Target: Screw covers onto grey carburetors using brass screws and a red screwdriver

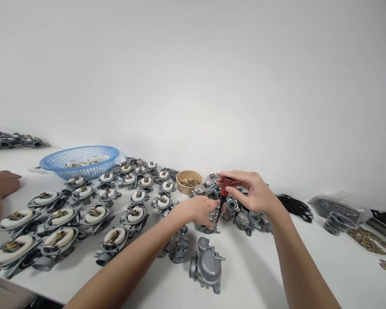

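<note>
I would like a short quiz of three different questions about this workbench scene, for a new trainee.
1. True or false: the right hand holds a red-handled screwdriver upright, tip down.
2. What lies in the small tan bowl? A) rubber rings B) small brass parts C) white floats
3. Fill in: the left hand steadies a grey metal ____ under the screwdriver tip.

Key:
1. True.
2. B. The black rubber rings lie on the table to the right, and the white floats sit on the carburetor bodies in rows at the left.
3. Carburetor.
</note>
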Demonstrator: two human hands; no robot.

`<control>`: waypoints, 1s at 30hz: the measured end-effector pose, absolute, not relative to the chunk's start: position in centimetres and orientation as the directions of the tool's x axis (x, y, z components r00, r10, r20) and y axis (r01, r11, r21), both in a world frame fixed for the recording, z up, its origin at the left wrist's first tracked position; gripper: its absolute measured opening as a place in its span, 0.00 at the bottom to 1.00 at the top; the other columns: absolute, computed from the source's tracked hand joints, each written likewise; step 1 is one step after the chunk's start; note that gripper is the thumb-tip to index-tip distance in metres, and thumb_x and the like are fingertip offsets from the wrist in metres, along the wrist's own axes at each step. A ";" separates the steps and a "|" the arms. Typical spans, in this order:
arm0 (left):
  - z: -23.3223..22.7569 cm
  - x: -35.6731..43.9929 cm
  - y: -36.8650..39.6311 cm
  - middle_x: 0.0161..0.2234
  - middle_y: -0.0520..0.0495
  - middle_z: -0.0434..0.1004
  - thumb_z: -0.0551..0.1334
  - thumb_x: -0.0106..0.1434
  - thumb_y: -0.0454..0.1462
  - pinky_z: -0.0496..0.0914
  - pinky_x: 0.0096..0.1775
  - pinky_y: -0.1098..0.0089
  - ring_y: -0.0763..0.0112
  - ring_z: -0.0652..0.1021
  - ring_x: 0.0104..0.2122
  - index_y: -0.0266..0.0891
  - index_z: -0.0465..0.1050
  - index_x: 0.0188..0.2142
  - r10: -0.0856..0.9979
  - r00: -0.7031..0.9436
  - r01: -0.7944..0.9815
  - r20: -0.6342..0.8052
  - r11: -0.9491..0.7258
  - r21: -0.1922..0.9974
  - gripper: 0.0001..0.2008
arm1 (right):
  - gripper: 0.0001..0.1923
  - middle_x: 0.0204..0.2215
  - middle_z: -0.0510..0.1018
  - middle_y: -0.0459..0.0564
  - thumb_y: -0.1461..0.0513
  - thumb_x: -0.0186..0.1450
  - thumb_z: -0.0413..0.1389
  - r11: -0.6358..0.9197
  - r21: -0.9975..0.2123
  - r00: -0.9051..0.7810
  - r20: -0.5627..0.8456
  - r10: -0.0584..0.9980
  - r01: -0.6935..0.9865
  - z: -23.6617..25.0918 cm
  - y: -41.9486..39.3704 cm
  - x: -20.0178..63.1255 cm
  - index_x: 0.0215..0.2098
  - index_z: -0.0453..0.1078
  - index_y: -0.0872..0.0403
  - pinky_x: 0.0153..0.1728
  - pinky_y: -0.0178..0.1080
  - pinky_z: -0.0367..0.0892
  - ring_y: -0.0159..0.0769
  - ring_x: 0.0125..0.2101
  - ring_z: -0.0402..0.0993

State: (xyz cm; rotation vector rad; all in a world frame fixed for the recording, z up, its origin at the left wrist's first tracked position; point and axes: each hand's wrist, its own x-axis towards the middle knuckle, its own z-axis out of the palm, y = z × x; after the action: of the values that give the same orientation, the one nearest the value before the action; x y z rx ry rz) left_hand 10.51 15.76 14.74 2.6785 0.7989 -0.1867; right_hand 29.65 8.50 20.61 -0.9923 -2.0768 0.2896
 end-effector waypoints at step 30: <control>14.7 10.5 16.0 0.57 0.40 0.75 0.71 0.59 0.47 0.73 0.55 0.52 0.46 0.72 0.60 0.47 0.68 0.61 0.502 0.832 0.554 -0.236 -0.777 0.299 0.33 | 0.20 0.50 0.83 0.54 0.59 0.70 0.60 0.606 -0.626 -0.404 0.453 0.795 0.491 20.3 8.8 30.0 0.60 0.75 0.47 0.47 0.48 0.82 0.42 0.42 0.84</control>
State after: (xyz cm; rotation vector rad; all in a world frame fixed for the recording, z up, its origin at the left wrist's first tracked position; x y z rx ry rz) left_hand 10.45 16.05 14.66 2.6556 0.7933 -0.2022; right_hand 29.97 8.79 20.29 -1.0110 -2.0796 0.5160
